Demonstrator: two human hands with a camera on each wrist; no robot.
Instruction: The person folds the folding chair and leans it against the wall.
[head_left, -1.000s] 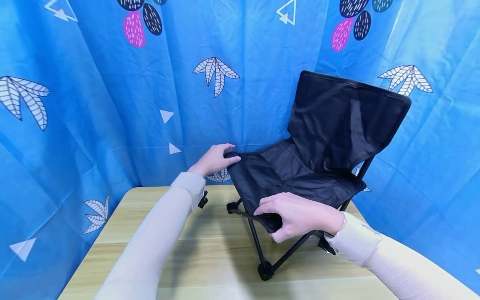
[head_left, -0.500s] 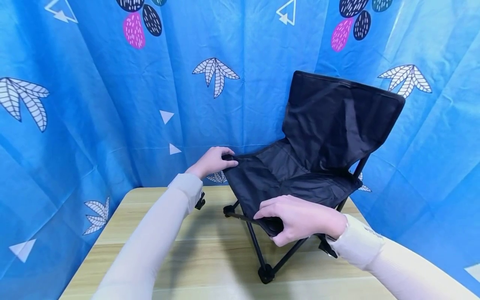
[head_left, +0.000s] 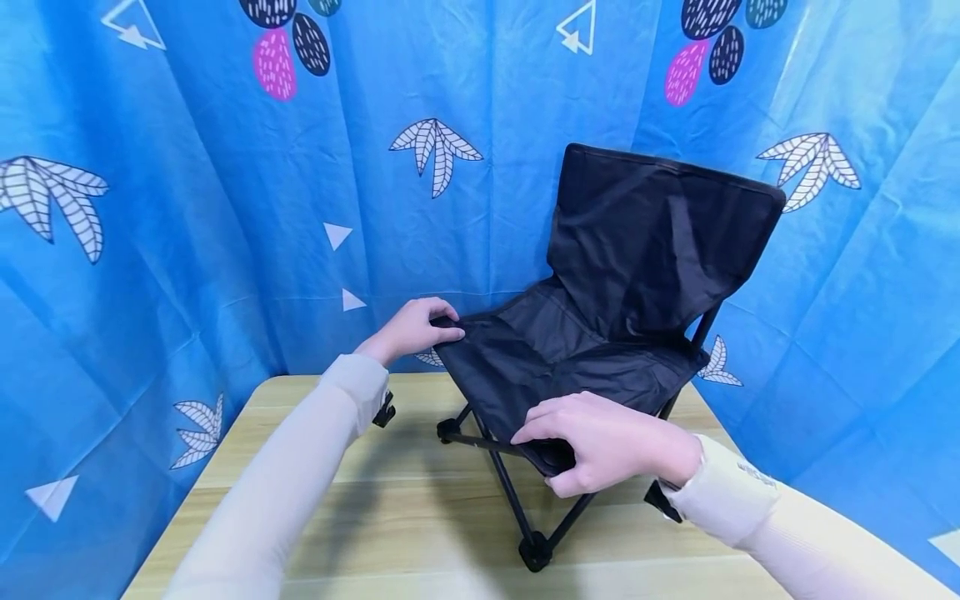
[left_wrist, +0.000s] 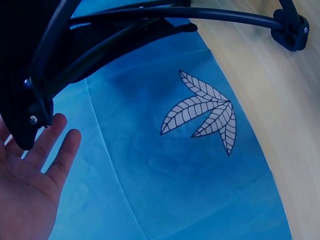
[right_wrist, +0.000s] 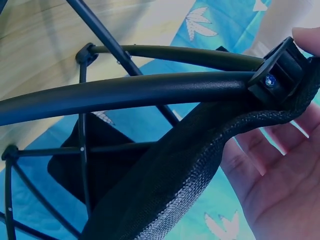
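Observation:
A black folding camp chair [head_left: 637, 242] stands unfolded, its fabric back upright and its seat facing left toward the person. My left hand [head_left: 412, 327] holds the far front corner of the seat, thumb on top of the cloth. In the left wrist view, the fingers [left_wrist: 59, 155] reach beneath the plastic corner joint [left_wrist: 32, 112]. My right hand [head_left: 607, 442] grips the near front corner, thumb below and fingers over the edge. The right wrist view shows that corner's plastic bracket [right_wrist: 277, 75] and the metal leg tubes [right_wrist: 150, 90] joined to it.
The chair's feet, such as the near front foot [head_left: 535, 550], are over a light wooden table [head_left: 247, 467]. A blue patterned curtain [head_left: 315, 167] hangs behind and on both sides. A black buckle [head_left: 386, 411] shows beside the left cuff.
The chair's back and far front corner have shifted left, with the left hand moving left and slightly down too. The right hand has drifted slightly right and down, still holding its corner.

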